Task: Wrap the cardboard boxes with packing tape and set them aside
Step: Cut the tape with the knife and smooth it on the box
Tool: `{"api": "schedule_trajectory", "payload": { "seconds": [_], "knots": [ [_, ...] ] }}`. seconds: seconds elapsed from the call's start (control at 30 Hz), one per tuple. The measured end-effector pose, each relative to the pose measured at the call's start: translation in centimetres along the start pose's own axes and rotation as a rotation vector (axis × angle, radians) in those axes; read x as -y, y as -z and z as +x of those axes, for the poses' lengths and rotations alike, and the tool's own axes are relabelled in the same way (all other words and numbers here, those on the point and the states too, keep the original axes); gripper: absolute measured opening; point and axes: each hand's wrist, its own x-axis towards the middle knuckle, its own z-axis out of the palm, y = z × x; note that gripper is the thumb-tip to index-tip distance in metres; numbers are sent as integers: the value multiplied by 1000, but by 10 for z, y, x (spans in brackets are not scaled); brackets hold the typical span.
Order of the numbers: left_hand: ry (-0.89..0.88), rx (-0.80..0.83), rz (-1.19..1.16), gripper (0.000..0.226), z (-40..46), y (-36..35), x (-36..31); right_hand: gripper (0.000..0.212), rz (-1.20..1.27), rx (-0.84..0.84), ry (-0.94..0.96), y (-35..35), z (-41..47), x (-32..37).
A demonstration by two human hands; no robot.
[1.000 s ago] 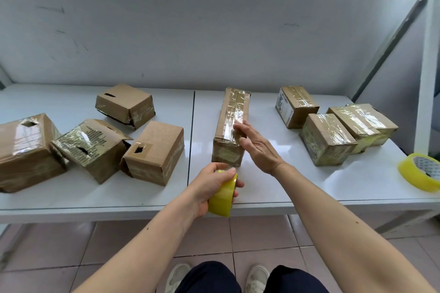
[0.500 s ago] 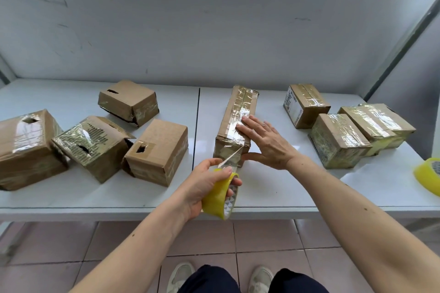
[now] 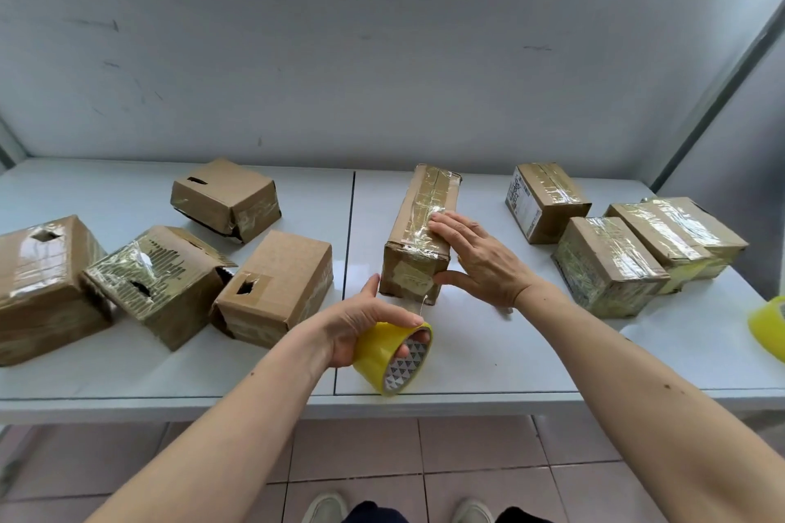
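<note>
Left hand: left hand (image 3: 361, 323) holds the yellow tape roll (image 3: 391, 357) from above, fingers curled over the rim and into the core, just above the table's near edge.
Right hand: right hand (image 3: 480, 259) lies flat, fingers straight and spread, against the right side and top edge of the long box (image 3: 418, 234); thumb at the near lower corner.
Hands relative to each other: apart; left sits nearer the body and lower, right beyond it and slightly rightward.
Tape strip: a clear strip (image 3: 414, 306) runs from the roll up to the near end face of the long box, just beyond the left thumb.
Long box: lying lengthwise away from the body on the white table (image 3: 488, 352), glossy tape already over its top and near end.
Left of the left hand: four cardboard boxes (image 3: 272, 284) in a loose cluster, some with torn holes, some partly taped.
Right of the right hand: three taped boxes (image 3: 607, 263) close together, well apart from the long box; whether they touch, cannot tell.
Far right edge: a second yellow roll (image 3: 771, 327), partly cut off by the frame.
Below the hands: tiled floor (image 3: 467, 450) and shoe tips (image 3: 325, 507).
</note>
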Motion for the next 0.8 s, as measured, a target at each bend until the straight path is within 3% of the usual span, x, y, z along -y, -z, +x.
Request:
{"api": "schedule_trajectory", "payload": {
  "seconds": [0.07, 0.23, 0.4, 0.53, 0.7, 0.8],
  "knots": [
    [-21, 33, -4, 71, -2, -2, -5, 74, 20, -26, 4, 3, 4, -4],
    [-114, 131, -136, 65, -9, 3, -17, 76, 136, -98, -28, 26, 19, -3],
    [-210, 137, -199, 38, -30, -10, -30, 79, 294, -212, -245, 59, 35, 17],
    [-247, 97, -234, 44, -52, -32, -34, 83, 420, -277, -415, 69, 34, 43],
    [-256, 41, -249, 47, -75, -52, -34, 57, 688, -364, -561, 63, 33, 70],
    [-271, -13, -253, 52, -84, -58, -35, 90, 970, -302, -662, 69, 33, 88]
  ]
}}
